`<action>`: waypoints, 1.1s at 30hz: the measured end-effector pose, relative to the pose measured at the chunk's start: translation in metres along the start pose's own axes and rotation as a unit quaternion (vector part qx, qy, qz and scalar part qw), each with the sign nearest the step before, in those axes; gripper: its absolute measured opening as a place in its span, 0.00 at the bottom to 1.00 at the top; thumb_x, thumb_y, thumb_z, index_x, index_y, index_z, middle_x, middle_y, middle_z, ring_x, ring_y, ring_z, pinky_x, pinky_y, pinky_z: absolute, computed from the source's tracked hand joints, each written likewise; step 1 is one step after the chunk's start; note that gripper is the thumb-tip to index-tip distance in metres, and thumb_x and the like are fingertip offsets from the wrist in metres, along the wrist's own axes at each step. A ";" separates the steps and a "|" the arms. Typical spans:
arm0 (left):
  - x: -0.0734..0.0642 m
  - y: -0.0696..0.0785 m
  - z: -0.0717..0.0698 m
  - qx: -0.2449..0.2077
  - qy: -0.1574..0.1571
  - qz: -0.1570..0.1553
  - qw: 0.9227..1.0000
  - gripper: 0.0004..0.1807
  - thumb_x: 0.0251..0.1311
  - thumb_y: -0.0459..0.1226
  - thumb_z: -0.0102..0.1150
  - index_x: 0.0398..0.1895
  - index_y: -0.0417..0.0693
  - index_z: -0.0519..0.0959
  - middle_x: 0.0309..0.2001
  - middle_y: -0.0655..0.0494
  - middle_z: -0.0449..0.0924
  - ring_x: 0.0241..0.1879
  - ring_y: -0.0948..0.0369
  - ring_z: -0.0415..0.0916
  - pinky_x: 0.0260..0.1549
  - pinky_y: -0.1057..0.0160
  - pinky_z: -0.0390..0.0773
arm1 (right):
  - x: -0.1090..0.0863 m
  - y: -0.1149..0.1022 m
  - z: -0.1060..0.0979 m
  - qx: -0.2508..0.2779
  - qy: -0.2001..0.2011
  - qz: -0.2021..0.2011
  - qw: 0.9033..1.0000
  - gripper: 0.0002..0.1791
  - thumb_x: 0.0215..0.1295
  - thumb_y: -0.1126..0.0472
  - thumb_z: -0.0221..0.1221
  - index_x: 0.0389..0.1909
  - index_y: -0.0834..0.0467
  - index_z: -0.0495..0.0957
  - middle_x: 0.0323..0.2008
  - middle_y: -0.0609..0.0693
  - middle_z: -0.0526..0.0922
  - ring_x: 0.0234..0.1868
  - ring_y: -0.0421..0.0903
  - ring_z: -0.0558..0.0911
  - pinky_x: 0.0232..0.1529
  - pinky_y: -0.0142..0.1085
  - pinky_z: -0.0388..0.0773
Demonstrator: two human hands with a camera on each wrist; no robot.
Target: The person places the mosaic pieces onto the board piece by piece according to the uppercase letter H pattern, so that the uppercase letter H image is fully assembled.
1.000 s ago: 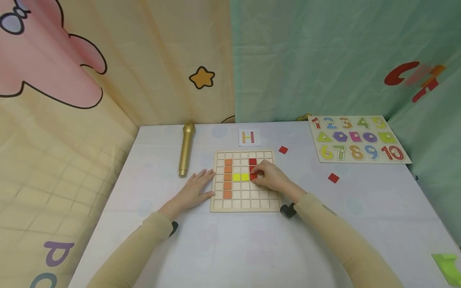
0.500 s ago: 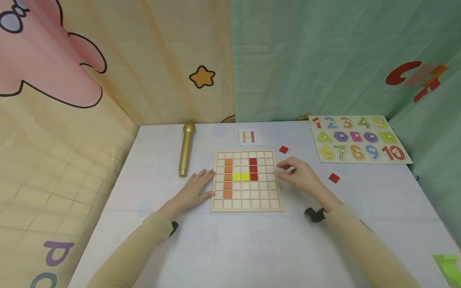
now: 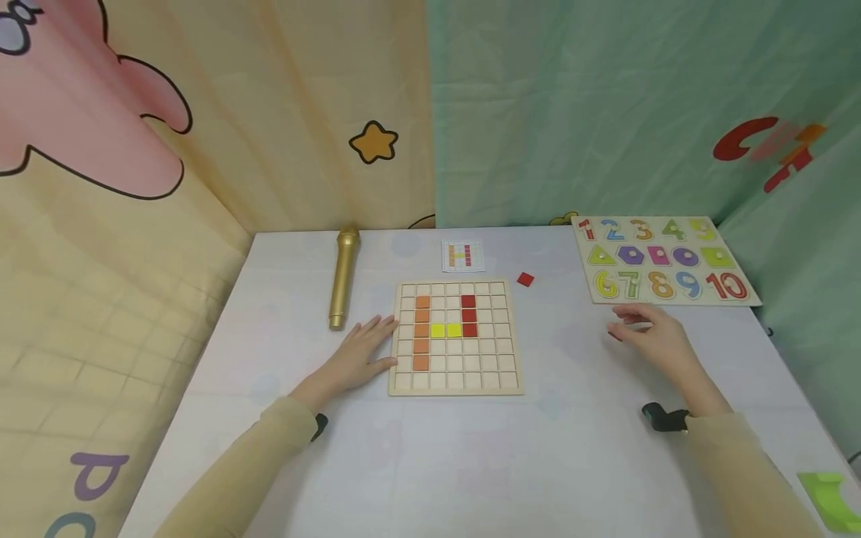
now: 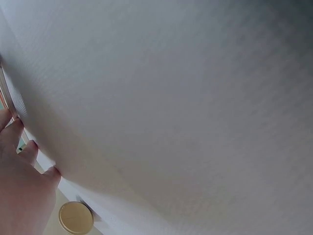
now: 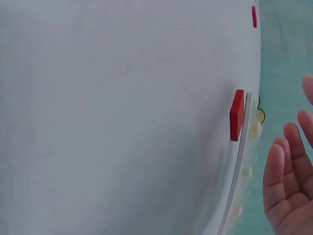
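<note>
My left hand (image 3: 356,355) lies with spread fingers on the table, its fingertips touching the left edge of a wooden grid board (image 3: 457,391). On the board sit a column of orange tiles (image 3: 421,329), two yellow tiles (image 3: 446,330) and a short column of red tiles (image 3: 468,316). My right hand (image 3: 655,340) hovers over a loose red tile (image 5: 237,115), mostly hidden below it in the head view. In the right wrist view its fingers (image 5: 274,171) are apart from that tile. Another red tile (image 3: 525,279) lies beyond the board's upper right corner.
A pattern card (image 3: 463,255) lies behind the board. To the left is a gold microphone (image 3: 344,280). A number and shape puzzle (image 3: 666,261) stands at the back right, just beyond my right hand. A green piece (image 3: 829,501) sits at the near right. Curtains border the table.
My right hand has let go of a red tile on the board and moved right to the loose red tile by the puzzle. The left hand stays in place.
</note>
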State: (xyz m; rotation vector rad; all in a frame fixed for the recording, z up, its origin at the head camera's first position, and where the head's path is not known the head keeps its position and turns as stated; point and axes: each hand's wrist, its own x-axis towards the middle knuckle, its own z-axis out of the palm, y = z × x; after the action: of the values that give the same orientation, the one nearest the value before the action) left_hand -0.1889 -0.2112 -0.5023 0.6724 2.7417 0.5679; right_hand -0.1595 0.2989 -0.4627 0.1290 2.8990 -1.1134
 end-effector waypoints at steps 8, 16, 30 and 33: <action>0.001 -0.001 0.001 -0.005 -0.002 -0.005 1.000 0.42 0.66 0.51 0.59 0.78 0.48 0.54 0.79 0.51 0.50 0.79 0.47 0.42 0.77 0.42 0.40 | 0.001 0.018 -0.006 -0.018 -0.008 0.019 1.000 0.28 0.67 0.49 0.61 0.60 0.65 0.74 0.55 0.65 0.76 0.53 0.60 0.76 0.34 0.18 0.73; 0.001 -0.001 0.000 -0.008 0.000 -0.004 1.000 0.42 0.66 0.50 0.59 0.78 0.48 0.54 0.79 0.51 0.50 0.79 0.47 0.42 0.77 0.42 0.40 | 0.004 0.018 -0.001 -0.023 -0.038 0.058 0.997 0.33 0.65 0.47 0.63 0.61 0.66 0.71 0.57 0.67 0.74 0.56 0.62 0.73 0.51 0.49 0.80; 0.003 -0.001 0.000 -0.004 0.002 0.006 1.000 0.42 0.66 0.50 0.59 0.77 0.47 0.55 0.78 0.50 0.51 0.78 0.47 0.43 0.76 0.41 0.41 | 0.009 0.026 0.006 -0.078 -0.056 0.042 0.994 0.27 0.64 0.56 0.63 0.56 0.72 0.74 0.47 0.69 0.75 0.45 0.60 0.73 0.42 0.45 0.76; 0.002 -0.001 0.001 -0.009 0.003 0.005 1.000 0.42 0.65 0.50 0.60 0.77 0.47 0.55 0.78 0.50 0.51 0.78 0.46 0.43 0.76 0.41 0.40 | 0.011 0.027 0.006 -0.079 -0.062 0.048 0.994 0.26 0.64 0.57 0.63 0.56 0.72 0.74 0.47 0.69 0.75 0.45 0.60 0.73 0.43 0.46 0.77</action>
State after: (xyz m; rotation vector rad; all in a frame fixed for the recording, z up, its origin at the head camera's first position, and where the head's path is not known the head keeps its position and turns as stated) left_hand -0.1904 -0.2105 -0.5037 0.6806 2.7380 0.5969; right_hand -0.1677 0.3160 -0.4858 0.1853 2.8219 -0.8415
